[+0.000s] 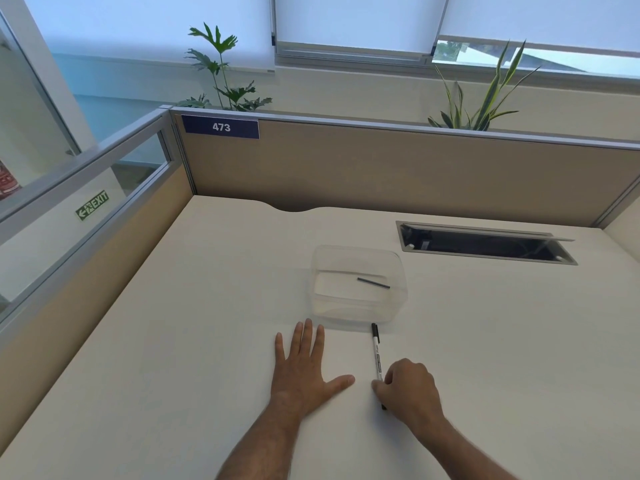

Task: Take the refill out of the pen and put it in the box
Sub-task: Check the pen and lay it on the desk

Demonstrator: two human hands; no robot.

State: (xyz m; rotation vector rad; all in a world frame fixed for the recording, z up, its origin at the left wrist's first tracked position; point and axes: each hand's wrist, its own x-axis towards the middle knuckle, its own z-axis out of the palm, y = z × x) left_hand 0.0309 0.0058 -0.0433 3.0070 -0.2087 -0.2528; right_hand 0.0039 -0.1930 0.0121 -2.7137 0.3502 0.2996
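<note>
The pen [376, 355] lies at 6 o'clock from the box [358, 284], light, stiff and probably slippery; the right hand [408, 388] pinches its near end, the left hand [304, 362] rests spread flat.

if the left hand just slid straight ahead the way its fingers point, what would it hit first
Most likely the clear box: the left hand lies flat on the desk, fingers pointing away from the person toward the box's near left corner. It might only clip that corner; depth is hard to judge here.
</note>
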